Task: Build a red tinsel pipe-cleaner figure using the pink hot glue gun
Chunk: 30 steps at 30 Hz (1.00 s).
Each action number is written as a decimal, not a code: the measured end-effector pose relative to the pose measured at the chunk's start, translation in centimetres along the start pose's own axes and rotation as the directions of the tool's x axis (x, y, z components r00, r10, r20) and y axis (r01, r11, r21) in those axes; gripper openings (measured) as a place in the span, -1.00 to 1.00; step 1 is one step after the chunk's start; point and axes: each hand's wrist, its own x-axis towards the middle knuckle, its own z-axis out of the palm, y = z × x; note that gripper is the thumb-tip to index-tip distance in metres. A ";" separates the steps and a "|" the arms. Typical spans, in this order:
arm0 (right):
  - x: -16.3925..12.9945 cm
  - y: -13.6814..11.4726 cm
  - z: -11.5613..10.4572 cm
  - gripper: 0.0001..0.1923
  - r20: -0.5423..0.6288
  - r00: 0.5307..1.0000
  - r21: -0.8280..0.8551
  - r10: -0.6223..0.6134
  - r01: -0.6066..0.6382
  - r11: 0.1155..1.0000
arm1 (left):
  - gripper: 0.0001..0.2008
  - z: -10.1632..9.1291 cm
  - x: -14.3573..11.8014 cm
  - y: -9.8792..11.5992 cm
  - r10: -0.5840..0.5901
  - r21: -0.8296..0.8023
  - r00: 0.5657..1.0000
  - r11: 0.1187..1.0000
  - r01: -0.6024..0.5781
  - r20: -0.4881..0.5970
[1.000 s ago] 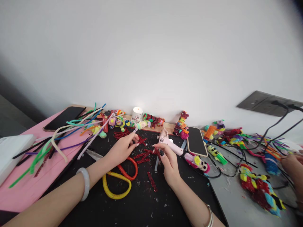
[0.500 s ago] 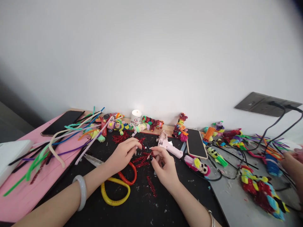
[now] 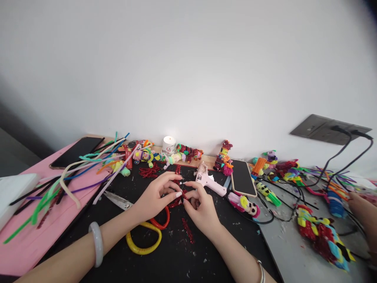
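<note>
Over black mat (image 3: pixel 176 255), both hands (image 3: pixel 179 198) fingertip-to-fingertip, pinching red glitter stems (image 3: pixel 178 193).

left hand (image 3: pixel 153 195) and right hand (image 3: pixel 200 206) drawn together (fingertips meeting), red pieces (image 3: pixel 178 198) between

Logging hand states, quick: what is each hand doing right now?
Left hand: fingers pinched on the red glitter pipe-cleaner pieces.
Right hand: fingers curled, pinching the same pieces.

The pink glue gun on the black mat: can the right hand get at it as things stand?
Probably yes. The pink glue gun lies just beyond the right hand, with only bare black mat between, but its fingers pinch a red glittery pipe cleaner piece with the left hand.
</note>
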 end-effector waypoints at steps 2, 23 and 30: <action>-0.1 0.0 0.1 -0.59 0.026 1.000 -0.004 -0.002 0.002 1.000 | -0.70 0.1 -0.1 0.0 -0.005 0.026 1.000 1.000 0.005 0.000; 0.0 0.0 -0.9 -0.63 -0.364 0.927 0.093 -0.091 0.134 0.987 | -0.75 -1.6 0.9 -1.2 -0.008 0.388 1.000 0.922 0.007 0.003; 0.1 0.1 -1.1 -0.73 -0.349 0.934 0.084 -0.081 0.117 0.990 | -0.81 -1.8 0.6 0.0 0.117 0.588 0.992 0.800 -0.119 0.041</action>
